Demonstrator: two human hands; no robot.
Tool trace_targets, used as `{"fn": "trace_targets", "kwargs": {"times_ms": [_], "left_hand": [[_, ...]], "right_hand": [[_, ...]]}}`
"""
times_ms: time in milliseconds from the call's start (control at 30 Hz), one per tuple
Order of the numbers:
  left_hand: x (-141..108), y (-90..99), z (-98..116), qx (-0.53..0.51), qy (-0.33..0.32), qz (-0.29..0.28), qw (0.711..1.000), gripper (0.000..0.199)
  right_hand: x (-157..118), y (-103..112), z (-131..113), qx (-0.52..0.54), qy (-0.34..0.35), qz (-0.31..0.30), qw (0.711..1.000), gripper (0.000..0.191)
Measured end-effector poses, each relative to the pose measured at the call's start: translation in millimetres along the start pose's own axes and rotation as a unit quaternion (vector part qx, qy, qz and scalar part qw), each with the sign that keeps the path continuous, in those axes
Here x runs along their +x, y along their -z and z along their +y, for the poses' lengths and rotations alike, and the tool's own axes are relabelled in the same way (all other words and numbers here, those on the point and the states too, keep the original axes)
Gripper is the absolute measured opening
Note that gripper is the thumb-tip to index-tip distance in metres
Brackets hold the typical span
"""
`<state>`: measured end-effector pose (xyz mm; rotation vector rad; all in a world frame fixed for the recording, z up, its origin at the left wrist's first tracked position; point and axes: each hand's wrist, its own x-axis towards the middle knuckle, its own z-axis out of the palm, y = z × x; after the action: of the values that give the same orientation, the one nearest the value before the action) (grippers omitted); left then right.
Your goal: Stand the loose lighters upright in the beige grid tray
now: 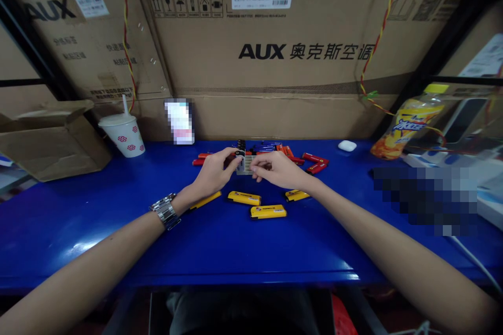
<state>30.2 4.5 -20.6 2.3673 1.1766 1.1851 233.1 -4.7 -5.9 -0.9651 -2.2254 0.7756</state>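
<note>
A small pale tray [247,166] with compartments stands on the blue table between my hands. Black-topped pieces [241,144] show in a row at its left side. My left hand [215,170], wearing a metal watch [166,211], has thumb and fingers closed at the tray's left side. The fingers of my right hand [277,168] are curled together at its right side; whatever they pinch is hidden. In front lie several yellow lighters, one near the middle [244,198] and another closer to me [269,212]. Red lighters [316,167] lie beyond my right hand.
Blue and orange pieces [271,146] are heaped behind the tray. A lidded cup [124,133] and open carton [55,138] stand at left, a phone [179,121] against the large box. Right are a white case [347,145], drink bottle [408,123] and blurred dark object [426,199].
</note>
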Motion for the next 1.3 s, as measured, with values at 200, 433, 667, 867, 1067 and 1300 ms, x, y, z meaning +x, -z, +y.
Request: {"fn": "trace_targets", "kwargs": {"times_ms": [200, 433, 667, 867, 1067, 1300], "left_hand": [[0, 2.0, 3, -0.002, 0.026, 0.008, 1.0, 0.024], [2, 2.6, 2, 0.057, 0.008, 0.015, 0.998, 0.014], [1, 1.3, -5, 0.107, -0.005, 0.016, 0.994, 0.007], [1, 0.5, -6, 0.135, -0.036, -0.005, 0.99, 0.002], [6, 15.3, -4, 0.235, -0.019, -0.078, 0.969, 0.004], [15, 57.7, 3, 0.194, 0.027, -0.298, 0.934, 0.029]], "right_hand": [[-2, 5, -9, -0.009, 0.001, -0.051, 0.999, 0.017], [-6, 10, -26, -0.082, 0.023, -0.096, 0.992, 0.02], [-4, 1, -26, -0.187, 0.009, -0.051, 0.981, 0.012], [-2, 3, -16, -0.274, -0.043, 0.082, 0.957, 0.012], [-2, 0, -16, -0.261, -0.01, 0.047, 0.964, 0.035], [-3, 1, -18, -0.263, -0.009, 0.043, 0.964, 0.038]]}}
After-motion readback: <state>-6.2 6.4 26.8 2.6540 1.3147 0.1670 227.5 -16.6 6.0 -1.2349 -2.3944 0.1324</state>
